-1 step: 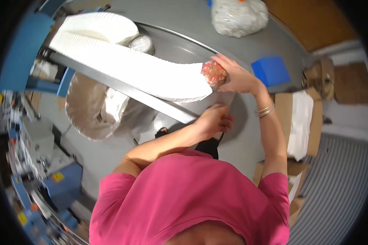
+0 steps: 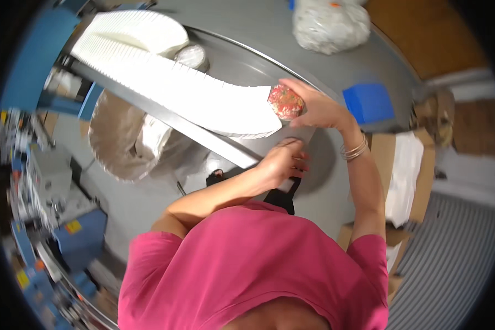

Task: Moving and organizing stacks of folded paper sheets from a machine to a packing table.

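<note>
A long curved row of thin white folded pieces, packed on edge, point(image 2: 170, 91) lies along a metal tray point(image 2: 234, 55). At its right end sits a rounded lump with a red floral pattern point(image 2: 285, 103), touching the last piece. My right hand point(image 2: 318, 107) is wrapped round the lump's far right side, thumb toward me. Below it, my left hand point(image 2: 285, 162) hangs by the tray's near edge, fingers loosely bent and a little apart. Nothing shows in it. Behind the row stands a clear-wrapped roll point(image 2: 192, 56).
A lined waste bin point(image 2: 113, 146) stands under the tray at left, next to blue-grey machinery point(image 2: 74, 231). Toward the right are a blue box point(image 2: 369, 103) and cardboard cartons point(image 2: 421, 176) holding white material. A stuffed plastic bag point(image 2: 331, 25) lies at the far side.
The view has shifted slightly. My right hand stays on the red floral lump, and my left hand keeps nearly the same place beside the tray.
</note>
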